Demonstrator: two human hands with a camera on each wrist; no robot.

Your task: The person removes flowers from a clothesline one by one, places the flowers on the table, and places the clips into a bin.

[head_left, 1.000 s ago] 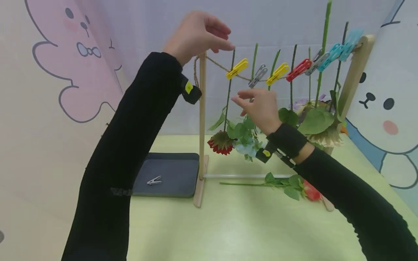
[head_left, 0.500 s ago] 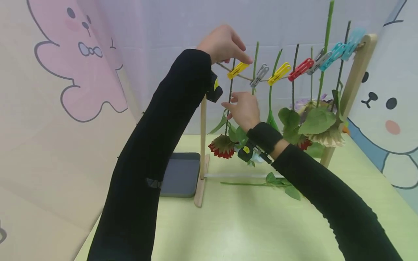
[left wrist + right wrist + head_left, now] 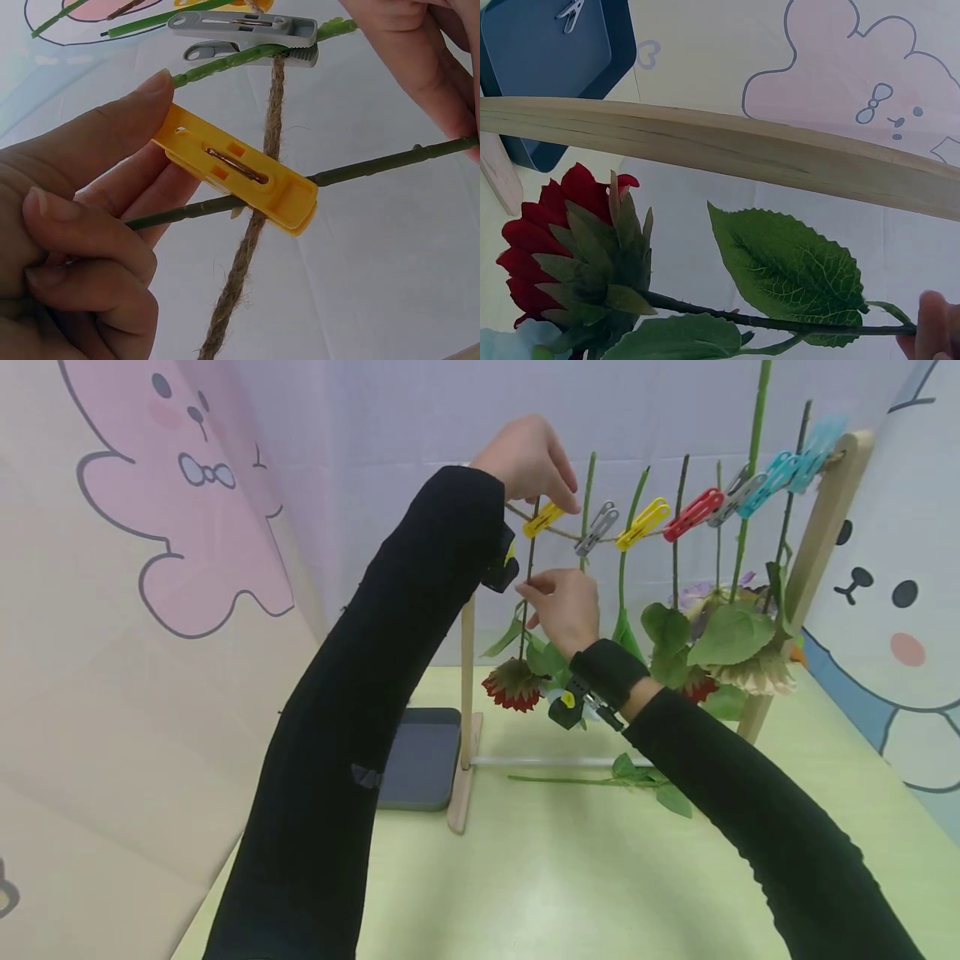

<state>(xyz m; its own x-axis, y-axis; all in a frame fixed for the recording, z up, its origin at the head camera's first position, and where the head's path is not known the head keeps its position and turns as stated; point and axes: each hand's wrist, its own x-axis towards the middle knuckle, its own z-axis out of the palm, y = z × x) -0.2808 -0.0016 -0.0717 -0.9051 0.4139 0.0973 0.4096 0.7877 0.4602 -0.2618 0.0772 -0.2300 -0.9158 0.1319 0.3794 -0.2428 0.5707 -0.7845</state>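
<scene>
My left hand pinches the handle end of a yellow clothespin, which clips a dark green stem to a twine line. Lower on that stem, my right hand holds it between thumb and fingers; in the right wrist view only its fingertips show at the right edge. The stem belongs to a red artificial flower that hangs head down with green leaves. Beside it, a grey clothespin grips another stem on the line.
Along the line to the right, yellow, red, grey and blue clothespins hold several more hanging flowers. The line runs between wooden posts. A dark tray with a metal clip stands at left. A loose stem lies on the table.
My left hand has come right and down from above the post to the yellow clothespin. My right hand has moved left onto the red flower's stem.
</scene>
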